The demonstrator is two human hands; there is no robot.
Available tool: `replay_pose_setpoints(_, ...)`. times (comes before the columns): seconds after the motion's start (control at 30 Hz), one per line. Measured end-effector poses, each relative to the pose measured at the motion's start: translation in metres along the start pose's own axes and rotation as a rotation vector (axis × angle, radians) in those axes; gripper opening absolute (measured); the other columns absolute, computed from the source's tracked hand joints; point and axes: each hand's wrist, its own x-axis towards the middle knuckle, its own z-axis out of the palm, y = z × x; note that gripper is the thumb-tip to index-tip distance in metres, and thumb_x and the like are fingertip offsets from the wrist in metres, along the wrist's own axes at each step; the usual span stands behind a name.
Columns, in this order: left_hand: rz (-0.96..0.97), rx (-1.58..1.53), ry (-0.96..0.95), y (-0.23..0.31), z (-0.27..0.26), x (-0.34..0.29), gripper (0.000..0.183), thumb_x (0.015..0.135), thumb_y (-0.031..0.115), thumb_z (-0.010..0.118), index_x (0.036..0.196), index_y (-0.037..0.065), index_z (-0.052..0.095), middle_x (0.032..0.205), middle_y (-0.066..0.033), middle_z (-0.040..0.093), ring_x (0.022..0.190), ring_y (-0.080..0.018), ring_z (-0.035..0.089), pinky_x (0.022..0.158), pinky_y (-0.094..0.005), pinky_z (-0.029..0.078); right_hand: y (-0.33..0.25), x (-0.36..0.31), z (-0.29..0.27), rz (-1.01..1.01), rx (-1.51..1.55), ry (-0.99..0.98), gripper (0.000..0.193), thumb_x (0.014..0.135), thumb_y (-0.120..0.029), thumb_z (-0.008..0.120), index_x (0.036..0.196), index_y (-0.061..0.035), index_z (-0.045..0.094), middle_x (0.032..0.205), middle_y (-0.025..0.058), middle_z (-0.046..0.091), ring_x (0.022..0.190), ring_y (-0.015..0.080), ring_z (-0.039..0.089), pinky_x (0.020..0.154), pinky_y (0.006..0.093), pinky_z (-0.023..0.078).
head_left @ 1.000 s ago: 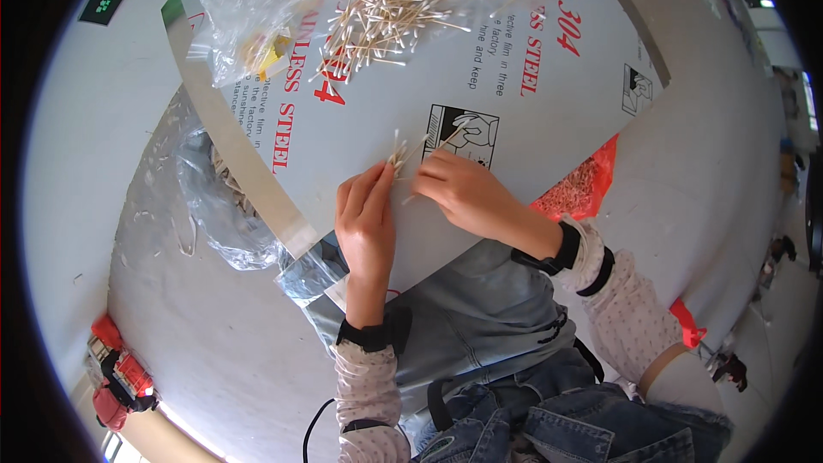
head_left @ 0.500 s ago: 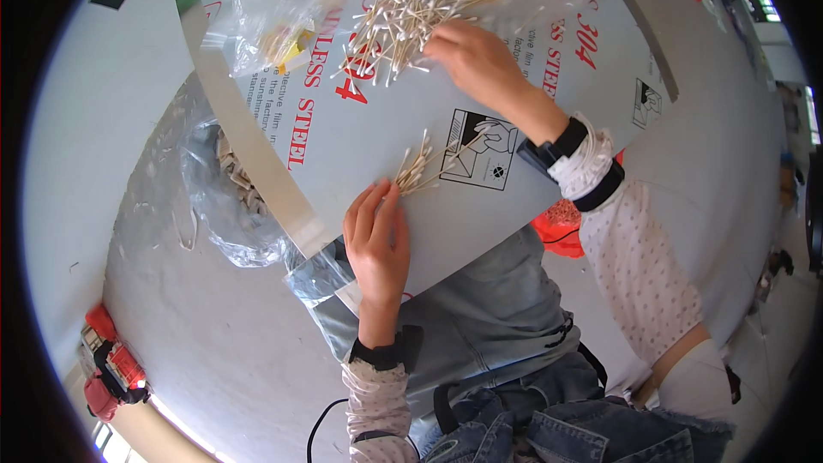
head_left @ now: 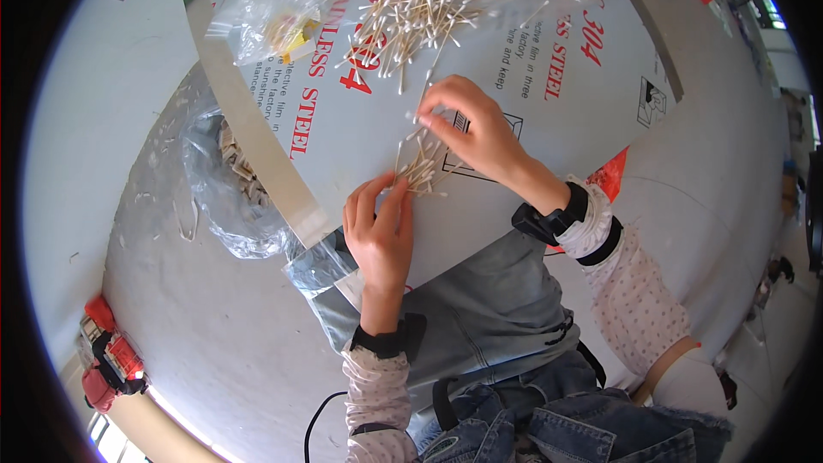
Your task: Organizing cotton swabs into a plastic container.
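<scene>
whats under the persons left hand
The left hand is over the grey printed board, and a small bunch of cotton swabs fans out past it. Whatever lies directly under the hand is covered.

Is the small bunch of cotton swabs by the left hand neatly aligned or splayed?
Splayed: the swabs fan out in differing directions beyond the fingertips of the left hand.

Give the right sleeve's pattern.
The right sleeve is pale with small dark dots, best seen in the head view.

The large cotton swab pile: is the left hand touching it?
No, the left hand is at the small swab bunch, apart from the large pile.
</scene>
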Motion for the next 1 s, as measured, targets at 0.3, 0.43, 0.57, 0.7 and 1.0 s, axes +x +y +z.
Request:
replay_pose_setpoints(0.3,-0.06,-0.003,0.01,0.001,-0.006,-0.006,0.02,0.071,0.001,0.074,0.089,0.008,0.07,0.095,-0.0032,0.062,0.087,-0.0241,0.057,0.076,-0.036,0.047,0.035,0.058,0.001,-0.044,-0.327,-0.317,0.012,0.086,0.0,0.055,0.097,-0.0032,0.053,0.093,0.0079,0.055,0.087,0.0293,0.059,0.072,0.0378,0.049)
replay_pose_setpoints(0.43,-0.051,-0.02,0.01,0.001,-0.007,-0.009,0.02,0.071,0.001,0.074,0.089,0.008,0.07,0.095,-0.0033,0.062,0.087,-0.0239,0.057,0.076,-0.0354,0.046,0.037,0.066,-0.003,-0.024,-0.322,-0.453,0.006,0.086,-0.003,0.057,0.091,-0.0046,0.056,0.09,0.006,0.055,0.088,0.0286,0.059,0.072,0.0388,0.049)
replay_pose_setpoints(0.57,-0.059,0.006,-0.007,-0.002,-0.012,-0.016,0.02,0.071,0.002,0.074,0.089,0.008,0.07,0.097,-0.0035,0.062,0.087,-0.0239,0.057,0.076,-0.0354,0.046,0.006,0.031,0.029,-0.184,-0.287,-0.461,0.002,0.085,-0.006,0.059,0.086,-0.0056,0.057,0.09,0.0059,0.056,0.085,0.0263,0.059,0.068,0.0376,0.048)
replay_pose_setpoints(0.7,-0.068,-0.007,-0.015,-0.001,-0.014,-0.013,0.022,0.07,-0.002,0.073,0.09,0.007,0.071,0.097,-0.0058,0.062,0.09,-0.0256,0.057,0.077,-0.0361,0.047,-0.01,0.013,0.028,-0.024,0.046,-0.27,0.006,0.084,-0.005,0.064,0.089,-0.006,0.059,0.092,0.0045,0.059,0.079,0.0199,0.059,0.065,0.0336,0.047)
replay_pose_setpoints(1.0,-0.125,-0.036,0.007,-0.01,-0.014,0.016,0.018,0.073,0.003,0.074,0.09,0.007,0.069,0.095,-0.0061,0.063,0.088,-0.0256,0.058,0.078,-0.0366,0.046,-0.01,0.007,-0.033,0.666,0.586,0.089,0.008,0.088,-0.01,0.066,0.09,-0.0023,0.063,0.083,-0.0033,0.061,0.073,0.0021,0.051,0.062,0.019,0.04)
